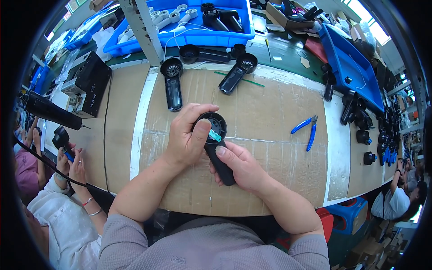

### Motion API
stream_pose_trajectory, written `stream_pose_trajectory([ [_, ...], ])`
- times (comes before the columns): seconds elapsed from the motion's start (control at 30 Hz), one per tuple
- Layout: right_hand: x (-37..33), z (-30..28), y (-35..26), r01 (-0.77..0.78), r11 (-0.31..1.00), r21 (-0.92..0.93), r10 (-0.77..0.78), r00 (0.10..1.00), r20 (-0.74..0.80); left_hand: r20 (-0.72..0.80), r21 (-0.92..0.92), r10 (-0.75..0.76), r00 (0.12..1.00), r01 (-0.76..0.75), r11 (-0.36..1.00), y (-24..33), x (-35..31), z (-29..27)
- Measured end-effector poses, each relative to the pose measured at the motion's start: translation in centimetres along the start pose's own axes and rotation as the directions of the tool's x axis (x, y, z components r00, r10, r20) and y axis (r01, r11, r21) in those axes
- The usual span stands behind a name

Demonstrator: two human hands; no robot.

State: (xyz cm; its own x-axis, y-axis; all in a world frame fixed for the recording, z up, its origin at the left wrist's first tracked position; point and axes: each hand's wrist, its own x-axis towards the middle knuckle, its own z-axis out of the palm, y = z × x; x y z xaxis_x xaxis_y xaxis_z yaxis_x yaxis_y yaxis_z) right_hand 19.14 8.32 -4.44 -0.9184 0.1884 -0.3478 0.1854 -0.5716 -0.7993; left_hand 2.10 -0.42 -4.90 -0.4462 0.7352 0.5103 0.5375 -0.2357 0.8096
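Over the cardboard-covered bench I hold a black handheld fan body (pixel 220 166), tilted with its round head up and its handle toward me. My left hand (pixel 185 137) is closed around the head's left side, its thumb pressing beside a small green circuit board (pixel 215 135) in the head. My right hand (pixel 240 164) wraps the handle, with its thumb on the neck just under the board. Beyond my hands lie two black fan shells, one on the left (pixel 173 92) and one on the right (pixel 231 80). Blue-handled side cutters (pixel 308 130) rest to the right, jaws partly apart.
At the back stands a blue bin (pixel 130 47) of white and black fan parts. Another blue bin (pixel 360 85) is at right, near several black parts. At left, an electric screwdriver (pixel 54 110) hangs by a black box (pixel 87 83); a co-worker's hands (pixel 74 164) hold a fan.
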Motion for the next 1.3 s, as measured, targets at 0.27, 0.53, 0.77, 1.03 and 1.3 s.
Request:
stream_pose_trajectory([
  [0.27,0.07,-0.53,-0.08,0.065,0.997,0.030,-0.065,0.998,-0.014,0.001,-0.037,0.002,1.000,-0.002,0.999,-0.18,-0.04,0.23],
  [0.53,0.02,-0.64,-0.30,0.048,0.997,0.058,-0.047,0.999,-0.022,0.018,-0.037,-0.038,0.999,0.039,0.999,-0.02,-0.09,0.25],
  [0.77,0.12,-0.72,-0.32,0.031,0.995,0.096,-0.030,0.999,-0.014,0.012,-0.040,-0.048,0.999,0.048,0.998,0.00,-0.08,0.36],
  [1.03,0.19,-0.86,-0.07,0.030,0.994,0.109,-0.029,1.000,-0.009,0.011,-0.041,-0.050,0.999,0.051,0.998,-0.05,-0.12,0.36],
  [1.3,0.17,-0.89,-0.09,0.035,0.996,0.083,-0.035,0.999,-0.002,0.018,-0.041,-0.063,0.998,0.064,0.997,-0.01,-0.14,0.34],
])
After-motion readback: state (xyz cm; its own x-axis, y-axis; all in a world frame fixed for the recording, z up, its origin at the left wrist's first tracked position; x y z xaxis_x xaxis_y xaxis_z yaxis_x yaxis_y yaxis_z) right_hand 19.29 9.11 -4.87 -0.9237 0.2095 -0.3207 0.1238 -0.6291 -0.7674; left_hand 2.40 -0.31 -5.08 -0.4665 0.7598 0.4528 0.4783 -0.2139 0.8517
